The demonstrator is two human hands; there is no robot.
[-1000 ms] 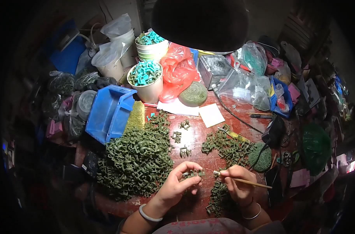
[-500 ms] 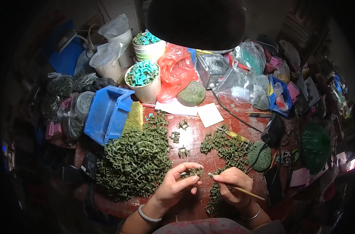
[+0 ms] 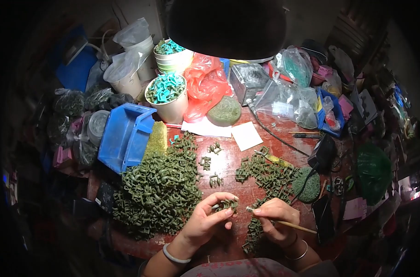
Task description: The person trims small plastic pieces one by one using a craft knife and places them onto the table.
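Observation:
My left hand [image 3: 204, 220] is closed on a small dark green toothed piece [image 3: 229, 204], pinched between thumb and fingers. Just to the right, my right hand [image 3: 277, 218] grips a thin wooden-handled tool [image 3: 296, 226] like a pen. A pale tip shows at its fingertips, pointing towards the green piece and apart from it. What that tip is exactly is too small to tell. A big heap of similar green pieces [image 3: 157, 194] lies left of my hands. A looser spread of them [image 3: 270, 177] lies to the right, partly hidden by my right hand.
Several green pieces [image 3: 215, 179] lie singly between the heaps. A blue bin [image 3: 122, 138] leans behind the left heap. Buckets [image 3: 167, 108] of green and turquoise pieces stand at the back. A black cable [image 3: 265, 127] crosses the red table, and a dark lamp [image 3: 226, 27] hangs overhead.
The whole view has shifted slightly left. Both hands keep their grips and almost the same pose, with the tool tip still close to the green piece.

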